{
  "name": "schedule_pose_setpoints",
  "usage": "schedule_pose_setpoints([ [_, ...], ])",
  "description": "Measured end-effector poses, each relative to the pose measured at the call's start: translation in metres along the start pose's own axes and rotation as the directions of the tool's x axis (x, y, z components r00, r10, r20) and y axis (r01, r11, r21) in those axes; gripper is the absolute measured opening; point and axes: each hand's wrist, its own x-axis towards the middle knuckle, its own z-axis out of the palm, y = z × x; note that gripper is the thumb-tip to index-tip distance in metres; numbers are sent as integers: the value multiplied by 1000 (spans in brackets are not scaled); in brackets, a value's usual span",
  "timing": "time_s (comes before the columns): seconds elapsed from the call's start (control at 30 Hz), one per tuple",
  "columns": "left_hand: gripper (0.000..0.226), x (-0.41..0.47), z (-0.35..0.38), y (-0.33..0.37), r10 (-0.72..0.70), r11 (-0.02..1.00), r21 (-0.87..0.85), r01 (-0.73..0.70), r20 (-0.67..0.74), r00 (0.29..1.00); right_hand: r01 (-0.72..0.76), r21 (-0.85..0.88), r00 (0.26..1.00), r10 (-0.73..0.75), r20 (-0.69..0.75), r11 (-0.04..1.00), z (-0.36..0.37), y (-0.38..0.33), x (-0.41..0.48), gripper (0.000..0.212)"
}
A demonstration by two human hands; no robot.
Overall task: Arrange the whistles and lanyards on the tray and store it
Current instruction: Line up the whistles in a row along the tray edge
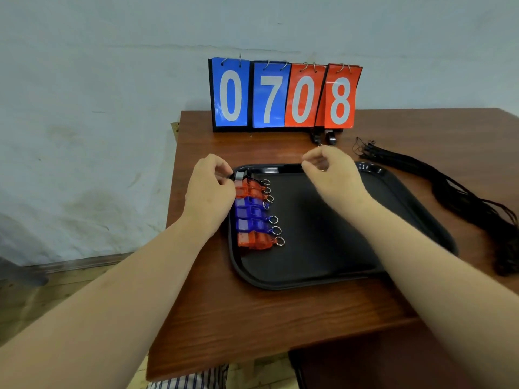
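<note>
Left hand (209, 189) around black whistle (239, 175)

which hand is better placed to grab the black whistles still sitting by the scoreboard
Right. The right hand hovers just in front of the loose black whistles under the scoreboard; the left hand is farther off, pinching the top whistle of the row on the tray.

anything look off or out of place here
The rightmost red flip card showing 8 hangs tilted, unlike the other three. Two black whistles lie on the brown wooden table below it, and the bundle of black lanyards lies beside the black plastic tray, not on it.
</note>
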Motion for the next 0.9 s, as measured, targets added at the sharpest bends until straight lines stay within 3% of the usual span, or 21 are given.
schedule_pose_setpoints([
  [0.17,22,0,0,1,-22,1000,-14,22,1,1000,-35,-292,998,21,-51,956,18,40,76,25],
  [0.3,21,1,2,0,-16,1000,-7,16,2,1000,-31,-385,999,18,-37,922,30,50,109,39],
  [0.43,22,2,1,-1,3,1000,2,-3,3,1000,68,-690,993,19,118,721,33,47,127,40],
  [0.57,22,1,1,0,6,1000,-4,-6,5,1000,37,-764,980,128,155,644,33,48,131,34],
  [0.67,21,1,1,0,1,1000,-2,-1,4,1000,71,-743,996,-2,93,665,36,47,127,28],
  [0.73,20,1,1,0,0,1000,-5,0,6,1000,51,-649,995,18,100,759,34,45,125,22],
  [0.8,20,1,1,0,-7,1000,-9,7,9,1000,-11,-510,987,91,132,860,30,45,121,17],
  [0.9,20,1,2,0,-24,1000,-9,24,10,1000,-27,-199,998,37,49,980,22,40,103,14],
])
